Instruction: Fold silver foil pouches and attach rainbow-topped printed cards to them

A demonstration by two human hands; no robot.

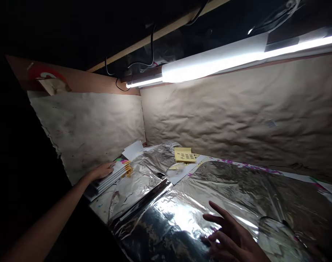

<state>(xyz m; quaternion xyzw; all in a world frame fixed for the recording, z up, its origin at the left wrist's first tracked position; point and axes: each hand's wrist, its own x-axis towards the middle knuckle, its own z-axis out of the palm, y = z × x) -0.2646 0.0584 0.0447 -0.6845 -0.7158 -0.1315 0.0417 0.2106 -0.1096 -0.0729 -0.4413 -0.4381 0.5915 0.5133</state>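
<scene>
My left hand [102, 171] reaches to the left edge of the table. Its fingers curl over a fanned stack of white sheets [114, 176] with yellow edges at the far end; the fingertips are partly hidden. My right hand [231, 234] hovers over the shiny film-covered tabletop at lower right, fingers spread and nothing in them. Beneath it, the silvery film [166, 213] reflects the lamp brightly. To the right of that hand, a clear rounded item [276, 233] lies on the surface, its kind unclear.
A yellow printed pad [184, 154] and loose white paper [184, 174] lie at the back. Another white sheet [133, 150] leans in the corner. Paper-covered walls [237, 116] enclose the left and back. A lit tube lamp [215, 62] hangs low, with a wooden bar [160, 34] and wires above.
</scene>
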